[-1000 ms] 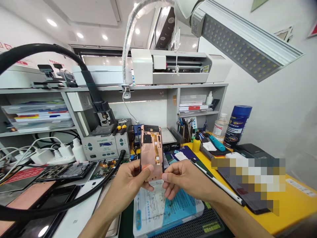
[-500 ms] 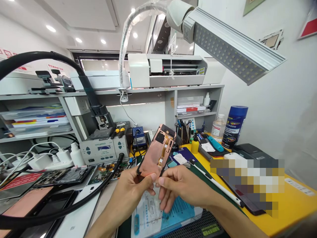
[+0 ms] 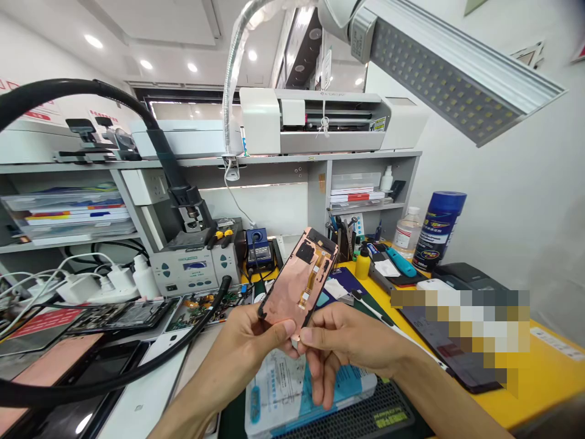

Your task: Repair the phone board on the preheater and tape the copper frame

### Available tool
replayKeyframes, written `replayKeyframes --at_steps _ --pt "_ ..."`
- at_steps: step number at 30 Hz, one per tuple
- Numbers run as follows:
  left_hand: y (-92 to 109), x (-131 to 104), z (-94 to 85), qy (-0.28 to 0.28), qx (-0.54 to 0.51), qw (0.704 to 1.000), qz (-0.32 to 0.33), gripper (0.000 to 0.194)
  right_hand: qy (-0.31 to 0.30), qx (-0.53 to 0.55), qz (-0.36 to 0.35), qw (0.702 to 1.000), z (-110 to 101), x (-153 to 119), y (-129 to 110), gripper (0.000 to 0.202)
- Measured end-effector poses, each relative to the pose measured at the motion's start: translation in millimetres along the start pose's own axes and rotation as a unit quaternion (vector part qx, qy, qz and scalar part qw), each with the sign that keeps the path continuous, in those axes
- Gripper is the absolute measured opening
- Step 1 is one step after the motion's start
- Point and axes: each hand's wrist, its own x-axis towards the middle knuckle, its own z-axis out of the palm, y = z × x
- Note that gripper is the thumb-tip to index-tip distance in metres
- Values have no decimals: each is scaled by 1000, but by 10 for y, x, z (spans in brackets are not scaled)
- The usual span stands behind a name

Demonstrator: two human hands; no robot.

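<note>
A phone screen (image 3: 292, 286) is held up tilted in front of me, its copper-coloured back facing me, with a flex cable and black patches on it. My left hand (image 3: 258, 338) grips its lower left corner, thumb across the back. At the lower right corner, my right hand (image 3: 342, 341) pinches the bottom edge between thumb and forefinger; its other fingers hang loosely below. Beneath both hands lies a blue and white box (image 3: 278, 390) on a black perforated mat (image 3: 356, 414).
Left stand a hot-air station (image 3: 196, 271) and a black hose (image 3: 183, 341) arching over phone parts. To the right are a blue spray can (image 3: 439, 231), a clear bottle (image 3: 406, 231), a yellow bottle (image 3: 362, 263) and a white stick tool (image 3: 411, 338). A lamp (image 3: 448, 73) hangs above.
Both hands and the phone screen have shifted slightly right in view. The screen leans a little further to the right. The camera view has also moved slightly.
</note>
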Motion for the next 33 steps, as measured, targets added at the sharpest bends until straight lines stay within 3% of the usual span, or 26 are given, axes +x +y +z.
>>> replayKeyframes --at_steps 9,20,27,33 --pt "46 -14 -2 -19 -8 1000 15 18 -20 0 -8 1000 -11 5 20 39" --pt "-18 12 -69 10 55 998 -3 30 -24 24 -9 999 -42 -4 7 35" --pt "-36 -7 -131 28 83 996 -24 35 28 36 -34 998 -39 -7 -20 32" --pt "17 42 -63 34 5 999 -12 28 65 15 -26 997 -28 -27 -64 30"
